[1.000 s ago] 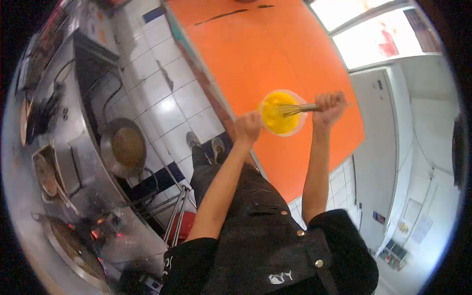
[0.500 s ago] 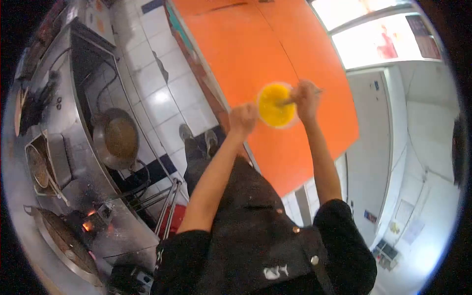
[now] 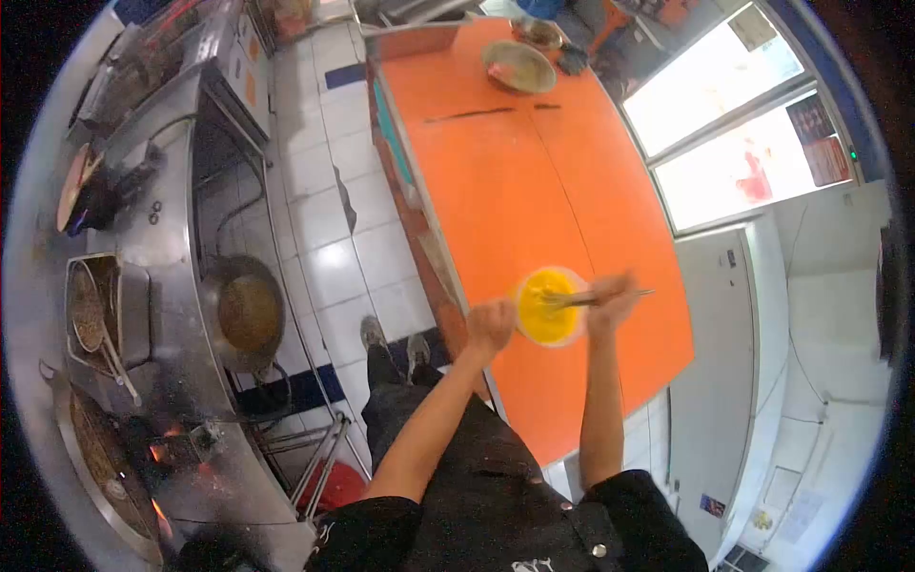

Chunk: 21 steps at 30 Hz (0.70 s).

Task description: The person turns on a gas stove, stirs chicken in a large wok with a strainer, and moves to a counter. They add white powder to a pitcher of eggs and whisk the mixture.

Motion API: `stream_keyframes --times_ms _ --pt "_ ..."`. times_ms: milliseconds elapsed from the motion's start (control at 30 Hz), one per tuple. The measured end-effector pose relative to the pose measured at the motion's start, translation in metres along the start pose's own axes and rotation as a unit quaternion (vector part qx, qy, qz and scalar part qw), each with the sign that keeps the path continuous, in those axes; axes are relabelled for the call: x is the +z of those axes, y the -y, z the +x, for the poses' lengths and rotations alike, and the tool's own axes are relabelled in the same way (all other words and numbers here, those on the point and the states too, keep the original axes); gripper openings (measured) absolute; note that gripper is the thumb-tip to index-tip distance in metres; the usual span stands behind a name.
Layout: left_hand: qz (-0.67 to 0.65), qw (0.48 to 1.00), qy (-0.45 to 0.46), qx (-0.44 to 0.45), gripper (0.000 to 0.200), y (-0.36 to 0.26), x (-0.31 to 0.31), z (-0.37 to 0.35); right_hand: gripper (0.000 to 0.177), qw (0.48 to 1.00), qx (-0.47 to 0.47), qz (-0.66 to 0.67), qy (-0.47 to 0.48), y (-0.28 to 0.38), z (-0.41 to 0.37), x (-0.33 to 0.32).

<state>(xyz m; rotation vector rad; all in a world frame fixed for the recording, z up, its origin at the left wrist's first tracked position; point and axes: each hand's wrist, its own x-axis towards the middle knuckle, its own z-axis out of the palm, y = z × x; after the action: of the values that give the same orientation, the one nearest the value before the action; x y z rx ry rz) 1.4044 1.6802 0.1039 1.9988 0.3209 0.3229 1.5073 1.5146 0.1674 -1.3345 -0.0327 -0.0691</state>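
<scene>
A round bowl of bright yellow liquid (image 3: 547, 324) rests on the orange table (image 3: 496, 210). My left hand (image 3: 492, 325) is closed on the bowl's left rim. On the right side, my right hand (image 3: 613, 303) is wrapped round the handle of a metal whisk (image 3: 572, 299), whose wires dip into the yellow liquid. My right hand is slightly blurred by motion.
At the table's far end stand a metal bowl (image 3: 518, 67) and a smaller dish (image 3: 538, 33). Left of the tiled floor (image 3: 329, 219) runs a steel stove counter (image 3: 172, 315) with a wok (image 3: 250, 313), a tray with a ladle, a large pan and flames.
The view has tilted up, bringing the table's far end with its bowls into sight. The whisk has shifted within the yellow liquid; both hands keep their holds.
</scene>
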Motion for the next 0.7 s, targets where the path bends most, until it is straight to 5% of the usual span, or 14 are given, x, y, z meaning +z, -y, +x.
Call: stream_keyframes --times_ms 67,167,233,267,300,333,367,433,500,600,667,700 --pt "-0.012 1.000 0.002 0.018 0.044 -0.009 0.003 -0.012 0.029 0.996 0.000 -0.013 -0.084 0.016 -0.013 -0.007" --pt "-0.042 0.997 0.052 -0.046 0.044 0.007 0.000 -0.012 0.026 0.993 0.025 0.112 0.030 0.026 -0.004 0.000" --pt "0.071 0.996 -0.020 0.056 0.047 0.020 0.018 -0.020 0.028 0.992 0.006 -0.108 -0.067 -0.014 -0.014 -0.001" --pt "0.060 0.997 0.006 0.052 0.047 0.012 0.018 -0.036 0.032 0.912 -0.169 -0.365 0.087 -0.032 0.009 -0.034" --pt "0.053 0.996 0.038 0.058 0.040 0.004 0.006 -0.019 0.032 0.909 -0.176 -0.367 0.088 -0.014 0.017 -0.038" --pt "0.049 0.995 0.071 0.055 0.033 0.001 -0.004 -0.013 0.033 0.990 -0.093 -0.070 0.081 0.014 0.014 -0.030" --pt "0.048 0.995 0.068 0.049 0.033 0.006 0.000 -0.013 0.034 0.970 0.003 0.233 0.062 0.029 0.012 -0.025" --pt "0.062 0.988 -0.047 0.137 0.027 0.013 0.011 -0.013 0.037 0.986 0.029 0.131 0.096 0.010 -0.002 0.010" --pt "0.105 0.986 -0.008 0.131 0.029 0.009 0.013 -0.012 0.041 0.991 0.050 0.015 0.127 0.021 -0.004 0.005" --pt "0.191 0.972 -0.011 0.137 0.031 0.022 0.014 -0.005 0.043 0.979 0.012 0.205 0.004 0.036 0.008 0.003" --pt "0.210 0.963 -0.006 0.166 0.030 0.011 0.017 -0.032 0.043 0.992 0.044 -0.028 0.119 0.019 -0.014 0.010" --pt "0.135 0.984 0.009 0.119 0.025 0.010 0.016 -0.020 0.043 0.990 0.040 -0.027 0.131 0.030 -0.003 0.009"
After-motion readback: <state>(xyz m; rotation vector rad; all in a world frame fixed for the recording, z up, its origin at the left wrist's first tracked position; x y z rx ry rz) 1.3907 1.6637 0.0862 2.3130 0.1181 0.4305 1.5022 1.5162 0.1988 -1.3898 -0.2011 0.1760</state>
